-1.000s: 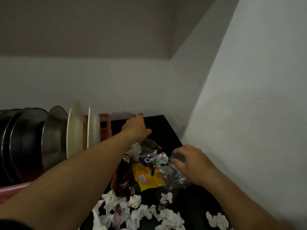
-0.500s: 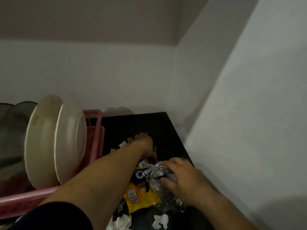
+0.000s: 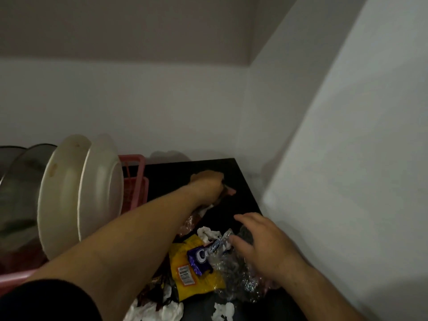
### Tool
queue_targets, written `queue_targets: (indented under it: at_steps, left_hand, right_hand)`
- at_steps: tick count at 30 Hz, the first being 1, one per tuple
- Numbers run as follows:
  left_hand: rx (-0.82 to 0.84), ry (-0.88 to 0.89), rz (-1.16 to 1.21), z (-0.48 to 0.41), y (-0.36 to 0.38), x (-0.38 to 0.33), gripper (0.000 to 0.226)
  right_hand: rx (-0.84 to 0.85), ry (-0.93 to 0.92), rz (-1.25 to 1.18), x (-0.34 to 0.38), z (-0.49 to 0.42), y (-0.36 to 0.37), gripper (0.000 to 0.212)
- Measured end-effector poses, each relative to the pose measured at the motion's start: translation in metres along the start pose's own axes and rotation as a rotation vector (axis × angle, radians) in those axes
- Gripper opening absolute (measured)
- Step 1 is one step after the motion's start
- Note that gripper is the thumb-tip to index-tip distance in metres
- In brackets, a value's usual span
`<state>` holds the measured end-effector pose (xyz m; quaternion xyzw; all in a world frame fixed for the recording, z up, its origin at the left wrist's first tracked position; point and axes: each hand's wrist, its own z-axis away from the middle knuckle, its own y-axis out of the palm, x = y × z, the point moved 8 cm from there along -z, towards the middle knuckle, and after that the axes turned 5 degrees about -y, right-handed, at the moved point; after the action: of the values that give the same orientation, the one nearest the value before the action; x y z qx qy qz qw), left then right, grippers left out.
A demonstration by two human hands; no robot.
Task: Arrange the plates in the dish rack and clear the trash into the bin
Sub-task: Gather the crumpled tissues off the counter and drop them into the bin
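Observation:
Two white plates [image 3: 67, 195] stand upright in the pink dish rack [image 3: 134, 181] on the left, with metal plates [image 3: 16, 186] behind them. Trash lies on the black table [image 3: 176, 172]: a yellow wrapper [image 3: 194, 281], a purple Cream-O wrapper [image 3: 200, 259], crumpled clear plastic [image 3: 236, 283] and white tissues [image 3: 208, 234]. My left hand [image 3: 208, 183] reaches to the far part of the table, its fingers curled on a small brownish wrapper [image 3: 228, 192]. Over the clear plastic, my right hand [image 3: 264, 246] hovers with spread fingers. No bin is in view.
White walls close the table in at the back and on the right, meeting in a corner. More crumpled tissues [image 3: 162, 311] lie at the near edge. A brown wrapper [image 3: 188, 224] sits under my left forearm.
My left hand has reached farther back on the table and closed on a small wrapper. My right hand has opened its fingers above the clear plastic. The view has shifted a little.

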<state>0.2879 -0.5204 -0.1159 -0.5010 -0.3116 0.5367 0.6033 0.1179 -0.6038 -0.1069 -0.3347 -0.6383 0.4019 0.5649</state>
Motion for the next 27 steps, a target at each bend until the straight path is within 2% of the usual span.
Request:
queue_targets:
  at_steps: [4, 5, 8, 11, 13, 17, 19, 23, 25, 27]
  left_hand:
    - [-0.157, 0.040, 0.069, 0.014, -0.053, 0.008, 0.026]
    - [-0.210, 0.038, 0.113, 0.020, -0.065, 0.012, 0.032]
    - [-0.299, 0.024, 0.265, 0.040, -0.088, 0.020, 0.069]
    - [-0.276, 0.060, 0.330, 0.062, -0.098, 0.022, 0.076]
    - [-0.260, 0.047, 0.307, 0.068, -0.099, 0.031, 0.068]
    - [-0.405, 0.090, 0.170, 0.077, -0.103, 0.042, 0.024]
    - [-0.457, 0.128, 0.180, 0.083, -0.102, 0.049, 0.021]
    - [-0.473, 0.151, 0.228, 0.089, -0.097, 0.057, 0.036]
    - [-0.534, 0.161, 0.185, 0.092, -0.097, 0.055, 0.024]
    - [-0.622, 0.184, 0.210, 0.095, -0.101, 0.056, 0.021]
  right_hand:
    - [-0.039, 0.021, -0.088, 0.003, -0.001, -0.002, 0.056]
    - [-0.045, 0.026, -0.114, 0.005, -0.002, -0.003, 0.056]
    - [-0.038, 0.024, -0.153, 0.012, -0.008, -0.001, 0.055]
    - [0.001, 0.015, -0.147, 0.019, -0.019, 0.005, 0.057]
    - [0.060, 0.013, -0.113, 0.021, -0.028, 0.013, 0.059]
    - [0.147, 0.007, -0.029, 0.029, -0.049, 0.022, 0.054]
    - [0.166, 0.017, 0.011, 0.028, -0.059, 0.021, 0.047]
    - [0.220, 0.172, 0.096, 0.002, -0.055, 0.001, 0.042]
    - [0.334, 0.245, 0.139, -0.012, -0.041, -0.003, 0.050]
    - [0.475, 0.296, 0.127, -0.020, -0.024, 0.002, 0.068]
